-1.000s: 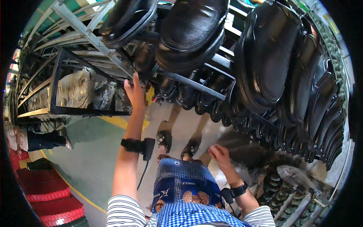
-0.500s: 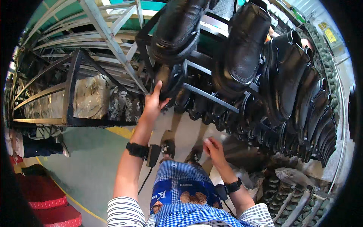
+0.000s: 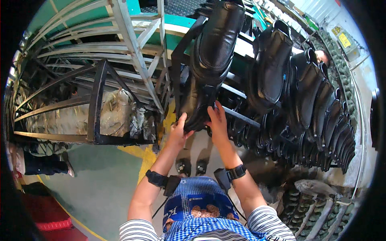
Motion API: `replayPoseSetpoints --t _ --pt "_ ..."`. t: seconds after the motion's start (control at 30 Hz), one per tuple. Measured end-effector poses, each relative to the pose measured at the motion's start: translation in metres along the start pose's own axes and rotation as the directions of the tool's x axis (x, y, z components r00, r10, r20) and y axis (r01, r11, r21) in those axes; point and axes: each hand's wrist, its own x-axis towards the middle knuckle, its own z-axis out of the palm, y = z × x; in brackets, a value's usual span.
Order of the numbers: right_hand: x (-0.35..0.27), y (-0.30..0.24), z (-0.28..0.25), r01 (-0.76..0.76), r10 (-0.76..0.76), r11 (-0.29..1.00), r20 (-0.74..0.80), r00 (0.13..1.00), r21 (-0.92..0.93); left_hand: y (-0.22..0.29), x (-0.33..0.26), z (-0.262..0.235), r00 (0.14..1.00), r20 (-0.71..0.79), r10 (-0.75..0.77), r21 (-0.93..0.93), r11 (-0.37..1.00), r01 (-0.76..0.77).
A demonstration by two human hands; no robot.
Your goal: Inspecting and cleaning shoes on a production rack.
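Both hands are on one black leather shoe [image 3: 196,102] on the rack, with its toe toward me. My left hand [image 3: 179,131] grips the left side of the toe, thumb on top and fingers curled underneath. On the toe's right side, my right hand [image 3: 217,121] is closed around the edge, its fingers partly hidden. Right above it sits another black shoe [image 3: 219,40], overlapping its rear part. A further black shoe [image 3: 271,66] stands to the right on the same rack.
Rows of black shoes [image 3: 307,92] fill the rack [image 3: 241,114] to the right. At left stands a metal frame [image 3: 98,104] with wrapped bundles [image 3: 114,112]. Red crates [image 3: 48,217] lie lower left. Another person's leg [image 3: 46,162] shows at far left; shoe lasts [image 3: 313,221] sit lower right.
My right hand has risen from near my waist to the shoe's right side. My left hand stays on the shoe, now at its toe. The view has shifted, moving the rack rightward.
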Motion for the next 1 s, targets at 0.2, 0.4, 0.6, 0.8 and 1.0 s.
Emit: replayPoseSetpoints --t 0.2,0.4,0.6,0.8,1.0 --pt "-0.023 0.022 -0.023 -0.044 0.044 0.999 -0.025 0.999 -0.026 0.007 0.038 0.041 0.96 -0.095 0.265 0.026 0.964 -0.264" --pt "-0.059 0.037 -0.098 -0.211 0.262 0.941 0.176 0.949 -0.265 -0.034 0.01 0.019 0.959 -0.132 0.251 0.02 0.968 -0.25" --pt "-0.084 0.008 -0.133 -0.172 0.539 0.741 0.422 0.729 -0.649 -0.063 -0.102 -0.1 0.997 0.013 0.073 0.367 0.928 -0.073" --pt "-0.12 -0.107 -0.03 0.242 0.171 0.923 0.883 0.436 -0.298 0.023 -0.263 -0.083 0.873 -0.215 0.437 0.406 0.853 -0.327" --pt "-0.194 -0.216 0.091 0.641 -0.344 0.639 0.903 -0.255 0.425 0.064 -0.416 -0.017 0.635 0.074 0.769 0.395 0.562 -0.726"
